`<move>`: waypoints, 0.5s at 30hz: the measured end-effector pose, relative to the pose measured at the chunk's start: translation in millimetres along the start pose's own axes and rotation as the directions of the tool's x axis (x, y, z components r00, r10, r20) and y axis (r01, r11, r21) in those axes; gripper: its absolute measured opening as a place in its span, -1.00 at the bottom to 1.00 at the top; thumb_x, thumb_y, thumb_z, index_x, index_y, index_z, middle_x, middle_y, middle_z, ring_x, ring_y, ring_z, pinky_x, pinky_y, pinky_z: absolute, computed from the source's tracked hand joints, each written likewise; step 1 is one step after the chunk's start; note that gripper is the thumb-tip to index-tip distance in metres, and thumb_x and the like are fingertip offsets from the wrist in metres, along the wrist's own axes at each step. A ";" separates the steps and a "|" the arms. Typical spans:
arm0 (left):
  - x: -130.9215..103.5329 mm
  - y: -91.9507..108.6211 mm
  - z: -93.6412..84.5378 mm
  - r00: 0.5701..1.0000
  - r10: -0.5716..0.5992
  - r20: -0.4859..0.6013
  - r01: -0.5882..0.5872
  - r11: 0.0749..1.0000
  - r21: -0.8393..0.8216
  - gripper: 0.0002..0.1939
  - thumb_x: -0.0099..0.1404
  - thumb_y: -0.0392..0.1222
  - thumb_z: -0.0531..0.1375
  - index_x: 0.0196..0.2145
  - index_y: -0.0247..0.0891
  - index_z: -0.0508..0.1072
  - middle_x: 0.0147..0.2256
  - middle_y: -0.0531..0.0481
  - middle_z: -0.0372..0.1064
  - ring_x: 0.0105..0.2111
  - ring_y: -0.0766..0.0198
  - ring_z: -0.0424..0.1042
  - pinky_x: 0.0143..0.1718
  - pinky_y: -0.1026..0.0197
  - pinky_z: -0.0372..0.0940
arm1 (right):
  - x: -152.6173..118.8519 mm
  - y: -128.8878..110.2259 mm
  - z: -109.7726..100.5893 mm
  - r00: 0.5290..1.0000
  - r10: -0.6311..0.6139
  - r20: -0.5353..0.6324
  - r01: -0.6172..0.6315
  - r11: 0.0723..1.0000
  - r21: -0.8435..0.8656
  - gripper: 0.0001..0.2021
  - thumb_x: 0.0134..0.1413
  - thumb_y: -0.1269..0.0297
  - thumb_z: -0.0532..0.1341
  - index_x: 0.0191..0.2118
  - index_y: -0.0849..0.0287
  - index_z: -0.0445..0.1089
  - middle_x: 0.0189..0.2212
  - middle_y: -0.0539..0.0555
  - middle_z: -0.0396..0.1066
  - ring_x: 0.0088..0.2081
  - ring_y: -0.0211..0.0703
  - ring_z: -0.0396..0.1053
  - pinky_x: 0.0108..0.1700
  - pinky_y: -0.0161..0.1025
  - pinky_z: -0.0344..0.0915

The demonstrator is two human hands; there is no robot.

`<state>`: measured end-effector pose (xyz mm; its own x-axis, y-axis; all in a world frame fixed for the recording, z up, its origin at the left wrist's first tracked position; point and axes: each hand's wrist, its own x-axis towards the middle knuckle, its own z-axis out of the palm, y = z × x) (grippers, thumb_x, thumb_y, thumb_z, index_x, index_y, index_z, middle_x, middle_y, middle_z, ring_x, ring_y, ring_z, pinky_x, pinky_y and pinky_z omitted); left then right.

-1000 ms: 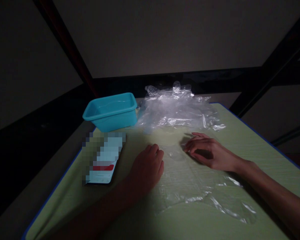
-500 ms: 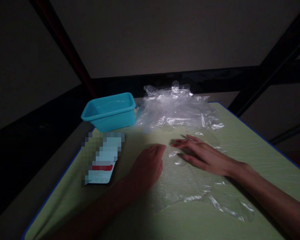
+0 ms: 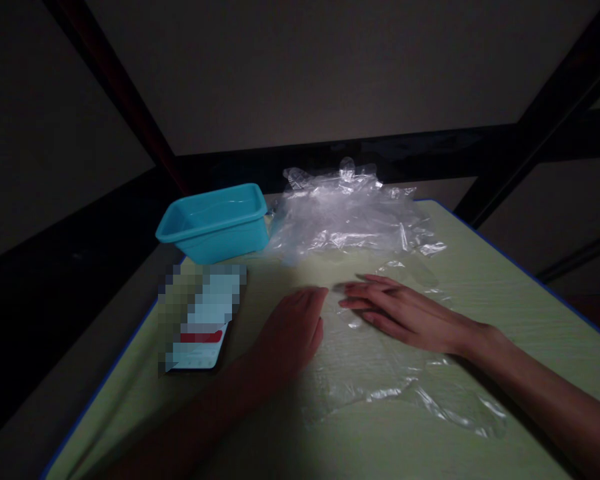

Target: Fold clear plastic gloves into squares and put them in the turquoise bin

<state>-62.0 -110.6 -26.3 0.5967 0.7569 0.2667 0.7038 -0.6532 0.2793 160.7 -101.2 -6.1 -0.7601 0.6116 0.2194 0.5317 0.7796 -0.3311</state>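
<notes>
A clear disposable plastic glove (image 3: 365,370) lies spread flat on the table, one of its fingers reaching toward the lower right. My left hand (image 3: 295,327) is closed at the glove's left edge, its thumb and fingers pinched together; the exact grip is partly hidden. Over the upper part of the glove rests my right hand (image 3: 405,310), palm down with its fingers stretched out. The two hands' fingertips are close but apart. Beyond them lies a crumpled heap of clear plastic gloves (image 3: 345,213).
A turquoise plastic basket (image 3: 220,243) stands at the back left corner. In front of it lies a phone (image 3: 205,320) with a lit, partly blurred screen. The pale green table (image 3: 485,287) has a blue edge. A wall and dark beams rise behind it.
My right hand's fingers have drawn closer together over the glove. My left hand stays nearly in place. The whole view has shifted slightly.
</notes>
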 end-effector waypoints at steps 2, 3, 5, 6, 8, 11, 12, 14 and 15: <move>0.4 0.0 -0.5 1.000 -0.011 0.011 0.011 1.000 -0.001 -0.60 0.19 -0.43 0.01 0.01 -0.34 0.18 -0.05 -0.22 0.33 -0.04 0.11 0.33 -0.03 -0.03 0.27 | -1.0 2.2 -2.2 1.000 0.004 -0.021 -0.004 1.000 -0.002 -0.73 0.26 0.32 -0.05 0.00 0.17 0.27 0.00 0.11 0.38 0.03 -0.16 0.32 0.19 -0.01 0.09; 0.6 0.1 -0.9 1.000 -0.016 0.014 0.016 1.000 -0.003 -0.60 0.18 -0.43 0.01 0.00 -0.33 0.19 -0.05 -0.21 0.33 -0.04 0.11 0.33 -0.02 -0.03 0.27 | -2.0 3.7 -3.5 0.999 0.001 -0.033 -0.002 1.000 -0.004 -0.73 0.26 0.31 -0.05 -0.03 0.17 0.30 -0.04 0.10 0.41 0.00 -0.15 0.35 0.18 -0.01 0.12; 0.9 0.1 -1.9 1.000 -0.017 0.019 0.017 1.000 -0.010 -0.60 0.18 -0.43 0.01 0.00 -0.31 0.19 -0.05 -0.20 0.33 -0.04 0.12 0.33 -0.02 -0.02 0.26 | -4.1 6.2 -6.1 0.998 -0.012 -0.055 0.012 1.000 -0.012 -0.73 0.26 0.31 -0.06 -0.11 0.17 0.36 -0.12 0.09 0.47 -0.05 -0.13 0.39 0.15 -0.01 0.16; 1.1 0.2 -2.4 1.000 -0.018 0.021 0.018 1.000 -0.013 -0.60 0.18 -0.43 0.01 0.00 -0.30 0.19 -0.05 -0.19 0.33 -0.04 0.12 0.33 -0.02 -0.02 0.26 | -5.1 7.0 -7.1 0.998 -0.019 -0.067 0.018 1.000 -0.015 -0.72 0.26 0.31 -0.06 -0.13 0.17 0.38 -0.15 0.09 0.48 -0.07 -0.13 0.41 0.14 -0.01 0.18; 1.3 0.5 -3.1 0.999 -0.022 0.028 0.022 1.000 -0.018 -0.61 0.18 -0.43 0.02 -0.01 -0.30 0.19 -0.06 -0.19 0.33 -0.04 0.13 0.33 -0.02 -0.02 0.26 | -6.2 7.7 -8.1 0.996 -0.025 -0.090 0.024 1.000 -0.015 -0.71 0.25 0.32 -0.06 -0.13 0.17 0.39 -0.14 0.10 0.48 -0.07 -0.12 0.40 0.10 -0.02 0.23; 1.7 1.2 -3.6 0.999 -0.028 0.034 0.029 0.999 -0.015 -0.61 0.18 -0.44 0.02 -0.02 -0.31 0.20 -0.07 -0.18 0.34 -0.06 0.13 0.34 -0.02 -0.01 0.26 | -5.5 6.7 -7.4 0.995 -0.021 -0.101 0.021 1.000 -0.006 -0.69 0.24 0.34 -0.07 -0.06 0.17 0.36 -0.02 0.10 0.41 0.00 -0.13 0.35 0.05 -0.08 0.29; 1.8 1.4 -3.7 0.999 -0.025 0.033 0.026 1.000 -0.012 -0.62 0.18 -0.44 0.03 -0.02 -0.31 0.21 -0.08 -0.18 0.35 -0.06 0.12 0.34 -0.02 -0.01 0.27 | -5.0 6.3 -7.0 0.995 -0.018 -0.095 0.017 1.000 -0.005 -0.69 0.24 0.35 -0.07 -0.04 0.17 0.35 0.00 0.10 0.38 0.01 -0.14 0.34 0.04 -0.09 0.30; 1.8 1.5 -3.8 0.999 -0.021 0.028 0.021 1.000 -0.007 -0.62 0.18 -0.43 0.03 -0.03 -0.34 0.21 -0.08 -0.20 0.35 -0.07 0.12 0.34 -0.02 0.00 0.27 | -4.5 6.0 -6.4 0.996 -0.009 -0.091 0.008 1.000 -0.013 -0.68 0.25 0.34 -0.07 -0.03 0.19 0.34 0.00 0.12 0.39 0.00 -0.13 0.34 0.03 -0.12 0.31; 1.7 1.4 -3.7 1.000 -0.020 0.024 0.020 1.000 -0.006 -0.63 0.18 -0.44 0.03 -0.03 -0.35 0.21 -0.08 -0.21 0.35 -0.07 0.12 0.34 -0.02 0.01 0.27 | -4.7 6.1 -6.4 0.995 -0.005 -0.100 0.004 1.000 -0.017 -0.69 0.25 0.34 -0.07 -0.03 0.20 0.35 -0.04 0.13 0.41 -0.03 -0.13 0.37 0.01 -0.12 0.32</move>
<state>-61.4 -110.3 -22.1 0.5916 0.7701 0.2389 0.7133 -0.6380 0.2901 170.0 -98.4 -3.3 -0.7218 0.6179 0.3117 0.5353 0.7840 -0.3143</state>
